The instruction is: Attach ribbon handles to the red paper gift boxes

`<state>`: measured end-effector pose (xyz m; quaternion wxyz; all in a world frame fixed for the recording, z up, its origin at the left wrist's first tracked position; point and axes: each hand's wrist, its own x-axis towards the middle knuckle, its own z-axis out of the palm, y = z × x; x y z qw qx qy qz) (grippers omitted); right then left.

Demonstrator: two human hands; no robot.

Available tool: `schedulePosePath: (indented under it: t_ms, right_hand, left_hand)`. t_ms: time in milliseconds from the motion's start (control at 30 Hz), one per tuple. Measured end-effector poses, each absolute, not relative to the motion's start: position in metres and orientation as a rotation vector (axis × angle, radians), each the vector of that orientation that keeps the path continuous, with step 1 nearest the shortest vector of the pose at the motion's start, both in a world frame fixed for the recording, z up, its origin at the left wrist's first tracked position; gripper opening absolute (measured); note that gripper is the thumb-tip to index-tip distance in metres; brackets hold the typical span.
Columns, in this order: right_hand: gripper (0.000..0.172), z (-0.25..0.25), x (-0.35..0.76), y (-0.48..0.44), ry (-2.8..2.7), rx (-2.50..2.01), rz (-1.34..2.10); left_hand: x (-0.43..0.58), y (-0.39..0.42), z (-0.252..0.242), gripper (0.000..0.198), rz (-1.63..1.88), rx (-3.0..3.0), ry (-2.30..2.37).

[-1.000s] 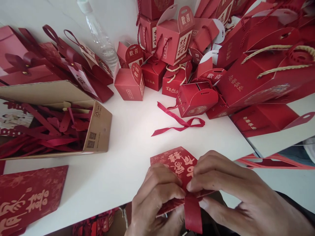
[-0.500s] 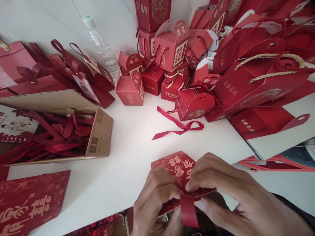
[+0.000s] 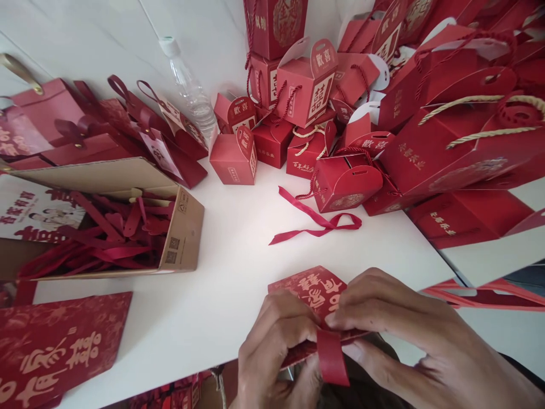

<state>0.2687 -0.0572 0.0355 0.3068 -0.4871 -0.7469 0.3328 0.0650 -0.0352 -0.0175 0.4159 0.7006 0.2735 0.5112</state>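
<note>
Bag (image 3: 298, 282): held in both hands at the near edge of the table (image 3: 238, 250), lettered face upward; contact with the table cannot be determined.

Left hand (image 3: 276, 346): closed on the left part of the bag's near edge, fingers curled over the top, thumb beneath.

Right hand (image 3: 404, 329): closed on the right part of the same edge, fingertips above, thumb below. Whether these fingertips also pinch the strap (image 3: 332, 359) cannot be determined. The strap stands between the two hands and curves down toward the wearer.

Surroundings, relative to the grip:
- Directly beyond: ribbon (image 3: 330, 226), loosely looped, lying on the table, apart from the bag.
- Farther beyond: small boxes (image 3: 232, 162), grouped and partly stacked.
- Beyond and right: large box (image 3: 447, 150) with cord handles.
- Left: second bag (image 3: 89, 324), lettered face upward, well apart from the hands.
- Beyond and left: carton (image 3: 183, 238), open at the top, containing loose red strips (image 3: 128, 250).
- Behind the carton: upright bags (image 3: 185, 170) and clear bottle (image 3: 187, 85).
</note>
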Motion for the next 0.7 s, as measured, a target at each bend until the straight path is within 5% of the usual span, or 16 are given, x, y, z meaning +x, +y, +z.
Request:
schedulePosePath:
  t_ms: [267, 533, 700]
  right_hand:
    - [0.008, 0.0348, 0.2703, -0.0578, -1.996, -1.282, 0.824]
    - [0.007, 0.0307, 0.2709, -0.0597, -1.964, -1.195, 0.845]
    - [0.007, 0.0283, 0.2710, -0.0619, -1.956, -1.190, 0.841]
  left_hand:
    - [0.0645, -0.0387, -0.0129, 0.012, 1.227, 1.733, 0.768]
    - [0.0663, -0.0397, -0.0153, 0.037, 1.321, 1.740, 0.683]
    - [0.0673, -0.0407, -0.0109, 0.034, 1.298, 1.763, 0.706]
